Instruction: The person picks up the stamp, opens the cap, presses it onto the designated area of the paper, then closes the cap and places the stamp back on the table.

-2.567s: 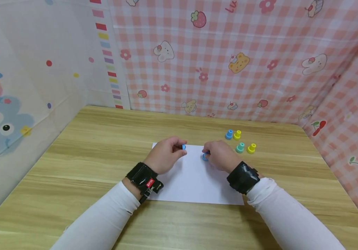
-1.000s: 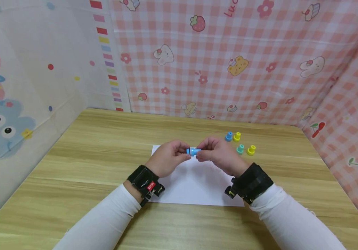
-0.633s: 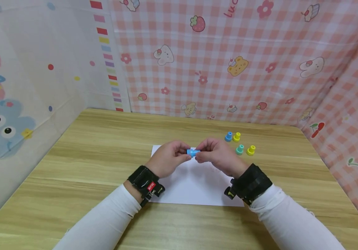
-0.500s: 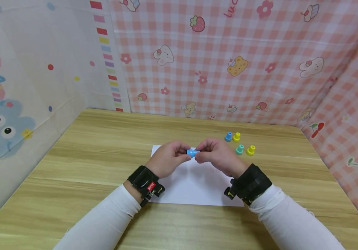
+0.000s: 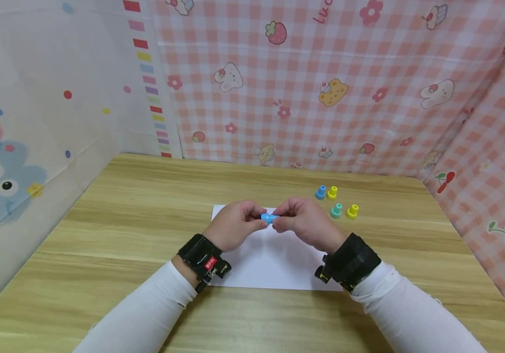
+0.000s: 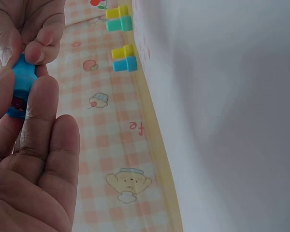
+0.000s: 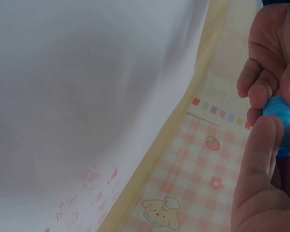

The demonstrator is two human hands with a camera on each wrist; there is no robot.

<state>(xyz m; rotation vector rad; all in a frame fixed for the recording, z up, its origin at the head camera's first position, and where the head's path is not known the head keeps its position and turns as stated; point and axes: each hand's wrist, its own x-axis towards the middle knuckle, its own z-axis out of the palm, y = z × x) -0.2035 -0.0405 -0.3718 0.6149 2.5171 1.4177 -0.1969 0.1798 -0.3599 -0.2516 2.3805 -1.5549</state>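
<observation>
Above the white paper (image 5: 274, 267), both hands meet on one small blue toy stamp (image 5: 269, 218) lying sideways. My left hand (image 5: 234, 228) pinches its wide capped end between thumb and fingers. The narrower handle end is pinched by my right hand (image 5: 314, 224). In the left wrist view the blue stamp (image 6: 24, 79) shows a dark reddish patch by the left fingers. Fingers of both hands cover much of the stamp (image 7: 280, 108) in the right wrist view. Red stamped prints (image 7: 89, 178) mark the paper there.
Behind the right hand stand a blue stamp (image 5: 320, 192), a teal stamp (image 5: 336, 211) and two yellow ones, the nearer yellow stamp (image 5: 352, 212) at the right. The wooden table (image 5: 146, 206) ends at a pink checked cloth (image 5: 296, 63) at the back.
Earlier the hands were apart, a blue cap in the left and the blue stamp in the right at the paper. They came together, and the dark gap between cap and stamp closed.
</observation>
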